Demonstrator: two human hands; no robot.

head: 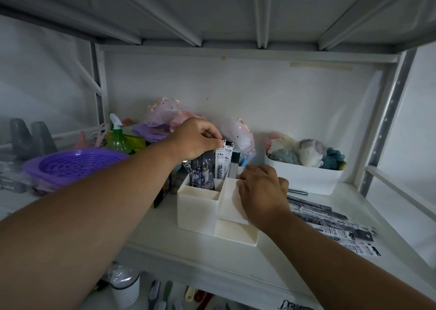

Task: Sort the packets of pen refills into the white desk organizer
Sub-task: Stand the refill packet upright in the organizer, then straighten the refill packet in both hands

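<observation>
- The left hand [195, 139] has its fingers [213, 136] pinched on the top of a white refill packet [220, 162] standing upright in the white desk organizer's [200, 211] rear compartment.
- The right hand [262, 191] rests on the organizer's right side, fingers loosely curled, holding nothing.
- More refill packets [335, 229] lie flat on the shelf [169, 246], just right of the organizer.
- A white bin [304, 177] stands behind them.

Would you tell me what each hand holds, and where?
Left hand pinches a refill packet by its top edge; right hand rests on the organizer, holding nothing.
</observation>
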